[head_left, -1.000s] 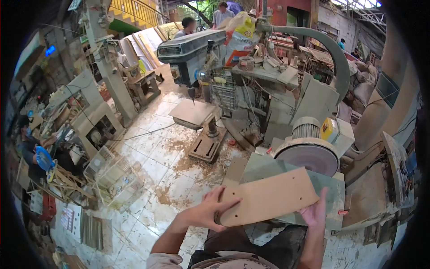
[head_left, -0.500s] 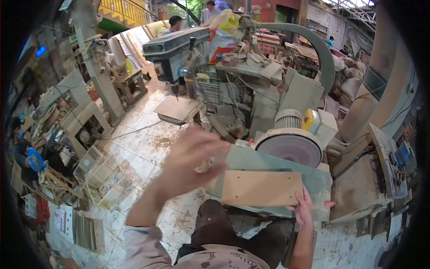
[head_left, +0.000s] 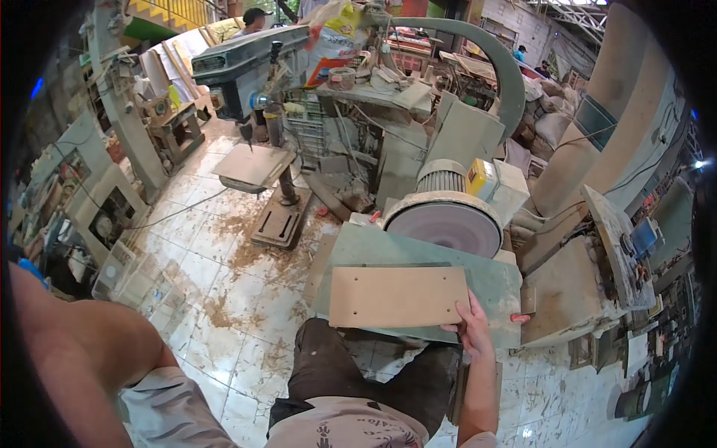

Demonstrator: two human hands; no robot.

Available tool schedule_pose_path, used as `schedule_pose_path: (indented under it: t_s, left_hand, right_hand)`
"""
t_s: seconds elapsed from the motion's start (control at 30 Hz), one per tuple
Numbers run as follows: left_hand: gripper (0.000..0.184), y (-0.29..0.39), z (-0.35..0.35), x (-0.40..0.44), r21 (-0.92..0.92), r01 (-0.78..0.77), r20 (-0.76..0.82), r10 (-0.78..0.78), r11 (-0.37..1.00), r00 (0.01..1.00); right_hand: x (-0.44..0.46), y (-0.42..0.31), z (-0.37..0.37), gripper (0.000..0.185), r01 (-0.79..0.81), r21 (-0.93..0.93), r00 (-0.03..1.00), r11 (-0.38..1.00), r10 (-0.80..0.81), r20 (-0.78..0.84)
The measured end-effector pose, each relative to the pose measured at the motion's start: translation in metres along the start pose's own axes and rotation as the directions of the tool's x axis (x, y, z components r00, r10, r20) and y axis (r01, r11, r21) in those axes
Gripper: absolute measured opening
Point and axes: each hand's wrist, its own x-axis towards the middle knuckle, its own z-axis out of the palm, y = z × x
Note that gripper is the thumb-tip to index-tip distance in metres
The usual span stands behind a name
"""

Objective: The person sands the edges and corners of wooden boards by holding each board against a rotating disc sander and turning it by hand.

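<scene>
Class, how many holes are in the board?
4 in the board: upper-left hole, lower-left hole, upper-right hole, and lower-right hole by the right hand.

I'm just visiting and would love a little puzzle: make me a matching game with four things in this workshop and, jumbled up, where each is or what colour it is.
Things
1. Wooden board with four holes
2. Large round disc
3. Drill press
4. Right hand

Colour or place
A. Standing on the tiled floor, left of the green tabletop
B. At the right end of the board
C. Dull purple, just behind the green tabletop
D. Light tan, over the green tabletop

Right pairs: 1-D, 2-C, 3-A, 4-B
</scene>
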Motion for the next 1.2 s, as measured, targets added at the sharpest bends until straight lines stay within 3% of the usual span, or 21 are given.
schedule_pose_path:
  t_s: [0.17, 0.5, 0.57, 0.63, 0.7, 0.8, 0.87, 0.93, 0.97, 1.0, 1.03, 1.07, 1.13, 1.17, 1.2]
  left_hand:
    - [0.037, -0.012, 0.006, 0.001, 0.007, -0.096, -0.078, 0.096, 0.995, 0.992]
    - [0.042, -0.028, 0.012, 0.014, 0.02, -0.274, -0.199, 0.273, 0.961, 0.941]
    - [0.043, -0.018, -0.002, 0.008, 0.026, -0.257, -0.146, 0.258, 0.966, 0.955]
    - [0.044, -0.001, -0.012, 0.002, 0.01, -0.212, -0.105, 0.212, 0.977, 0.972]
    - [0.046, 0.006, -0.028, 0.008, 0.014, -0.23, -0.052, 0.231, 0.973, 0.972]
    - [0.047, 0.021, -0.062, 0.031, 0.057, -0.271, 0.079, 0.267, 0.961, 0.961]
    - [0.048, 0.041, -0.088, 0.047, 0.143, -0.326, 0.161, 0.303, 0.934, 0.939]
    - [0.049, 0.069, -0.091, 0.054, 0.248, -0.352, 0.239, 0.295, 0.902, 0.925]
    - [0.028, 0.061, -0.06, 0.036, 0.2, -0.073, 0.166, 0.039, 0.977, 0.985]
    - [0.014, 0.047, -0.032, 0.014, 0.125, 0.212, 0.089, -0.224, 0.969, 0.97]
    - [0.013, 0.031, -0.016, -0.011, 0.13, 0.256, 0.148, -0.274, 0.958, 0.95]
    - [0.011, 0.026, -0.007, -0.03, 0.138, 0.501, 0.264, -0.519, 0.855, 0.813]
    - [0.017, 0.006, 0.012, -0.109, 0.16, 0.65, 0.523, -0.622, 0.743, 0.583]
    - [0.022, 0.001, 0.021, -0.154, 0.228, 0.649, 0.598, -0.63, 0.726, 0.495]
    - [0.046, 0.011, 0.028, -0.179, 0.374, 0.76, 0.65, -0.734, 0.532, 0.195]
  right_hand:
    - [0.005, 0.01, -0.009, 0.058, 0.068, -0.034, 0.998, 0.997, -0.067, 0.019]
    - [0.013, -0.002, -0.001, 0.059, 0.0, -0.076, 1.0, 0.997, -0.001, -0.02]
    - [0.001, 0.005, 0.002, 0.063, 0.072, -0.156, 0.997, 0.985, -0.073, -0.001]
    - [-0.01, 0.003, 0.007, 0.073, 0.018, -0.12, 1.0, 0.993, -0.02, -0.012]
    - [0.005, 0.009, -0.002, 0.085, 0.269, -0.324, 0.962, 0.907, -0.235, 0.141]
    - [-0.008, -0.005, 0.013, 0.093, 0.205, -0.476, 0.979, 0.855, -0.186, 0.086]
    - [-0.004, -0.001, 0.011, 0.096, 0.361, -0.578, 0.932, 0.732, -0.305, 0.196]
    - [-0.007, 0.009, 0.01, 0.096, 0.367, -0.676, 0.911, 0.639, -0.392, 0.124]
    - [-0.009, 0.011, 0.009, 0.092, 0.327, -0.788, 0.914, 0.522, -0.386, 0.124]
    - [-0.012, 0.01, 0.009, 0.088, 0.278, -0.88, 0.913, 0.385, -0.391, 0.118]
    - [-0.014, 0.005, 0.012, 0.088, 0.318, -0.867, 0.911, 0.384, -0.378, 0.168]
    - [-0.016, 0.0, 0.014, 0.081, 0.301, -0.892, 0.909, 0.337, -0.384, 0.162]
    - [-0.018, -0.004, 0.021, 0.075, 0.311, -0.906, 0.902, 0.288, -0.389, 0.186]
    - [-0.021, -0.005, 0.023, 0.075, 0.281, -0.92, 0.904, 0.272, -0.396, 0.159]
    - [-0.023, -0.006, 0.026, 0.074, 0.249, -0.934, 0.903, 0.256, -0.409, 0.129]
